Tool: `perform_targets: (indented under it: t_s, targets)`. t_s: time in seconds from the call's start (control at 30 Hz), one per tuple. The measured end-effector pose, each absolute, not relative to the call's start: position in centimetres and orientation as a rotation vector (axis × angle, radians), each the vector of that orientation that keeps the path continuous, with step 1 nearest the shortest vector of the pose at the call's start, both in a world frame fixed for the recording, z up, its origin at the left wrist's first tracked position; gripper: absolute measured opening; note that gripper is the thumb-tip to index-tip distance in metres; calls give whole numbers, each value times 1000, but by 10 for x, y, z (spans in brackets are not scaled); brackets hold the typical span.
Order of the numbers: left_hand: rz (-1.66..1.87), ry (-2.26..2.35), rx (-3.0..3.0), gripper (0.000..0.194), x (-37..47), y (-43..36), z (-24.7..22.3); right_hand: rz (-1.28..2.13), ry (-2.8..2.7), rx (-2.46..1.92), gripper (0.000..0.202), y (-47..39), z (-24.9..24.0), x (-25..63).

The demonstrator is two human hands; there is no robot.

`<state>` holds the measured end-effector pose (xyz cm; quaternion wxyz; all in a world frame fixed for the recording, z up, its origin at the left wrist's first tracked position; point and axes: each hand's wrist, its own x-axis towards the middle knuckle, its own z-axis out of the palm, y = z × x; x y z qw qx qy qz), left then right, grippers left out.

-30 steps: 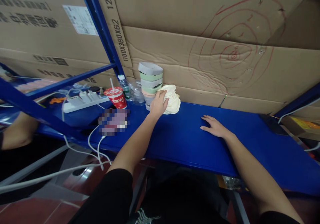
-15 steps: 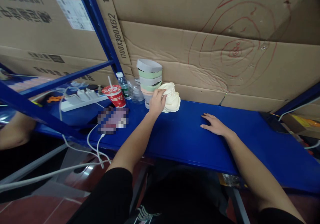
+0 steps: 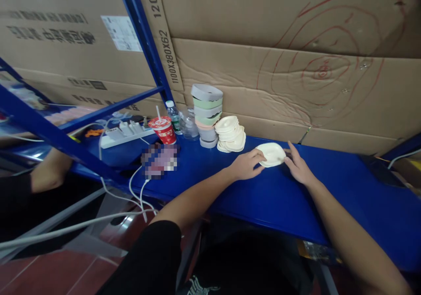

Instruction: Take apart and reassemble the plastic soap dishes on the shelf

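A shallow cream-coloured dish [image 3: 271, 154] with rounded corners is held just over the blue tabletop, between my two hands. My left hand [image 3: 247, 164] grips its left edge, fingers on the rim and thumb low. At the right edge, my right hand [image 3: 298, 167] has its thumb against the rim and its index finger raised apart; its other fingers are partly hidden. Left of the hands, several similar cream dishes [image 3: 232, 133] lie in an uneven pile. Touching that pile is a tall stack of grey, green and peach containers [image 3: 208, 110].
On the blue table [image 3: 263, 198] stand a red drink cup [image 3: 164, 132] with a straw, a water bottle [image 3: 174, 119] and a blurred-out object [image 3: 161, 160] with white cables. A power strip [image 3: 126, 134] lies farther left. Cardboard [image 3: 230, 66] forms the back wall. Another person's arm [image 3: 49, 172] shows at left.
My left hand has brought one cream dish rightward from the pile. My right hand, earlier lying open on the table, now meets the dish's right edge. The camera view has shifted slightly.
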<state>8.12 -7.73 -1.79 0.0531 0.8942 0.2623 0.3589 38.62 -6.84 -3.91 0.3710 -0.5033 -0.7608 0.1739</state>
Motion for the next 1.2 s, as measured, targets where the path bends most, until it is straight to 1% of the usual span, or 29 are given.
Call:
perform_targets:
  t_s: [0.1, 0.2, 0.3, 0.4, 0.5, 0.7, 0.87, 1.03, 1.2]
  targets:
    - [818, 789, 2712, 27, 81, -77, -20, 399, -2022, -1308, 82, -68, -39, 386]
    - [616, 869, 2700, 31, 79, -73, -23, 348, -2171, -1303, 70, -67, -41, 385]
    - [518, 914, 2703, 34, 77, -70, -25, 352, -2277, -1290, 64, -65, -44, 384]
    - [516, 918, 2702, 36, 75, -68, -26, 360, -2295, -1294, 62, -65, -44, 383]
    - [565, 921, 2701, 37, 73, -67, -27, 367, -2306, -1299, 62, -65, -43, 383]
    - [667, 875, 2729, 33, 70, -63, -28, 361, -2319, -1320, 68, -65, -44, 384]
    - [991, 857, 2709, 27, 60, -61, -15, 375, -2312, -1356, 71, -66, -44, 384]
    - [1356, 954, 2600, 27, 45, -57, -1, 384, -2309, -1370, 71, -68, -41, 383]
    - [1570, 941, 2584, 26, 34, -52, 6, 404, -2319, -1378, 73, -68, -39, 383]
